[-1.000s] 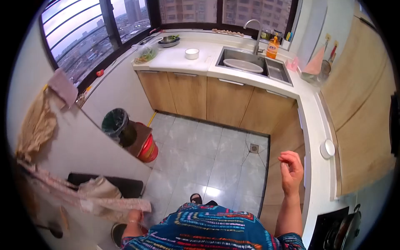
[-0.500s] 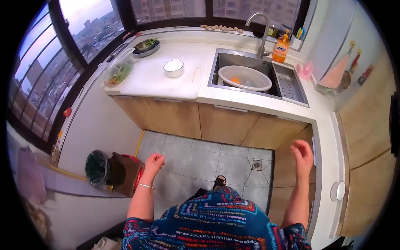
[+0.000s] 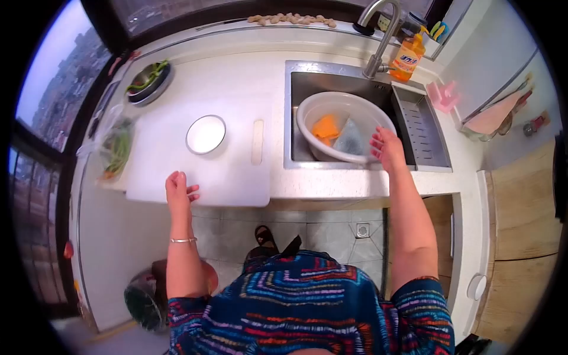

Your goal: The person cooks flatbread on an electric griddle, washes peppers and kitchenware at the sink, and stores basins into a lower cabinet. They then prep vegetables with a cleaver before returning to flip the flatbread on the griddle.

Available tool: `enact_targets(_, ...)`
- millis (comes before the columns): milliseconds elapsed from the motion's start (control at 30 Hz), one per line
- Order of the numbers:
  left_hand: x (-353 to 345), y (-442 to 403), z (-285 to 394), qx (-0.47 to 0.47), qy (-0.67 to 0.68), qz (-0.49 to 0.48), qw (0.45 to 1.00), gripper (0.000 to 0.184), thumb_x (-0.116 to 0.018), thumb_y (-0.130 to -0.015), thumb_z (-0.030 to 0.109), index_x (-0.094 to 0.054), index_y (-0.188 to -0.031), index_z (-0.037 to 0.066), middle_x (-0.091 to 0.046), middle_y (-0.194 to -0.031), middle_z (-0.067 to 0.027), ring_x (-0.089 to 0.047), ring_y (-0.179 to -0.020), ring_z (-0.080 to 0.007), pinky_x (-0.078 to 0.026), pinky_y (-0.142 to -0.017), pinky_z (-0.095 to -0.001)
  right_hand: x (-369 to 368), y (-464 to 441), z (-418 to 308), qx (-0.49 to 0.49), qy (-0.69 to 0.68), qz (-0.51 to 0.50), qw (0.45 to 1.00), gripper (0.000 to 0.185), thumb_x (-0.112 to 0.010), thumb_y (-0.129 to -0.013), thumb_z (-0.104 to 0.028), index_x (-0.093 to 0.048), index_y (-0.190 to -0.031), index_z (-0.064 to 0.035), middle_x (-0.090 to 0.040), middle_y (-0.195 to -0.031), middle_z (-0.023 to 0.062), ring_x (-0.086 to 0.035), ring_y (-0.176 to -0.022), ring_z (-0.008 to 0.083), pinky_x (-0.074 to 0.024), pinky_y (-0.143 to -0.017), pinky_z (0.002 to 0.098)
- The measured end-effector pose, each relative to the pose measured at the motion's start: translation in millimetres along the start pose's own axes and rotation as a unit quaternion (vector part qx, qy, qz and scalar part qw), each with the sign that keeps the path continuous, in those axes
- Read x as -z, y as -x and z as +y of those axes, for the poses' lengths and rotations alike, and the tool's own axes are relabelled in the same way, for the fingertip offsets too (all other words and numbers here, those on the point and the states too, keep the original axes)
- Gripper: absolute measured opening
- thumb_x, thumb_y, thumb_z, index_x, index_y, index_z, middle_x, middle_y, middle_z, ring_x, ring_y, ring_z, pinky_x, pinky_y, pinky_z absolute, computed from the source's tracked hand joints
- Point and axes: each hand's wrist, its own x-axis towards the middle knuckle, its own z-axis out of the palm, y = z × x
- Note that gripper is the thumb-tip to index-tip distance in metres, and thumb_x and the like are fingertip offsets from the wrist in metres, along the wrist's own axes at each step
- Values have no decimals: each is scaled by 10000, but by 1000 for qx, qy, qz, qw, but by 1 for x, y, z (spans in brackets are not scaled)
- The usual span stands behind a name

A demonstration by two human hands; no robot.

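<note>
My left hand (image 3: 180, 190) hovers by the front edge of the white cutting board (image 3: 236, 183), fingers loosely bent and apart, holding nothing. A white bowl (image 3: 206, 134) with a dark rim stands on the board, beyond that hand. My right hand (image 3: 386, 147) is at the right rim of a white plastic basin (image 3: 309, 133) in the sink, fingers apart; whether it touches the rim I cannot tell. Inside the basin lie an orange cloth (image 3: 325, 127) and a grey-blue cloth (image 3: 349, 138).
A steel faucet (image 3: 378, 56) rises behind the sink (image 3: 290, 142), beside an orange soap bottle (image 3: 408, 58). Left of the board lies a bag of green vegetables (image 3: 119, 145); stacked bowls (image 3: 148, 86) stand behind it. A bin (image 3: 144, 302) is on the floor at lower left.
I have moved closer to the counter. My left hand has come up to the cutting board's edge, and my right hand has reached forward to the basin.
</note>
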Motion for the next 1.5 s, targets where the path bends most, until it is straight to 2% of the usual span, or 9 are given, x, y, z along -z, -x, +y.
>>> enact_targets(433,-84,-95,16,54,-37,-55,996,321,-480,-815,157,-374,-1059,-24,-536,-779,-119,-516,-482,-148,-446,-426,-249,6,-163,45,-228,157,157,948,519,-537,-778,-316,-374,-1202,-66,-455,-1120,112,-495,-937,262,-436,-729,422)
enact_targets(600,-97,-89,26,35,-90,36,995,395,-503,-834,214,-372,-1138,-2,-513,-918,-114,-499,-518,-129,-420,-445,-239,13,-259,145,-112,465,119,870,602,-594,-710,-377,-431,-1179,-37,-473,-1175,186,-454,-1081,332,-359,-897,399)
enact_targets(733,-69,-83,35,-111,-241,164,950,429,-526,-828,192,-374,-1196,34,-468,-1058,-87,-485,-589,-96,-403,-459,-210,-47,-226,114,-131,525,137,830,522,-613,-676,-331,-512,-1085,-23,-547,-1071,173,-496,-1032,308,-381,-878,343)
enact_targets(833,-84,-68,59,-188,-253,165,934,411,-517,-829,140,-373,-1197,27,-463,-1090,-85,-466,-645,-81,-397,-509,-193,-40,-231,98,-59,514,-9,856,504,-632,-661,-301,-525,-1065,-20,-566,-1041,159,-527,-985,293,-398,-843,351)
enact_targets(900,-115,-58,73,-261,-204,94,939,390,-490,-832,97,-371,-1195,16,-459,-1102,-85,-454,-666,-74,-396,-548,-195,-30,-231,82,-115,323,-129,931,473,-641,-664,-188,-508,-1086,-19,-586,-950,142,-562,-888,242,-428,-798,323)
enact_targets(1000,-172,-53,75,-285,-128,-14,950,409,-478,-790,8,-380,-1187,15,-477,-1081,-79,-463,-693,-76,-409,-583,-198,-13,-229,56,-239,242,-217,915,360,-628,-657,-101,-534,-997,-31,-583,-851,81,-564,-785,189,-443,-731,295)
enact_targets(1133,-272,-29,62,-268,-197,-212,919,399,-553,-715,-46,-457,-1096,25,-522,-972,-64,-500,-683,-83,-433,-617,-207,0,-224,40,-203,190,-214,936,227,-634,-609,-110,-530,-794,-30,-531,-740,53,-529,-723,167,-428,-641,310)
enact_targets(1300,-354,-13,35,-178,-195,-356,897,356,-597,-713,22,-461,-1042,13,-503,-930,-75,-505,-683,-116,-439,-612,-221,-6,-203,-20,155,260,-45,952,316,-618,-631,-60,-492,-920,-39,-548,-854,47,-521,-788,133,-413,-716,242)
enact_targets(1500,-383,-19,2,-174,-285,-378,863,302,-559,-767,99,-475,-1043,11,-532,-918,-65,-532,-736,-116,-447,-652,-226,41,-240,-62,132,78,146,977,404,-647,-702,-174,-465,-1020,-3,-547,-940,104,-528,-836,165,-429,-724,296)
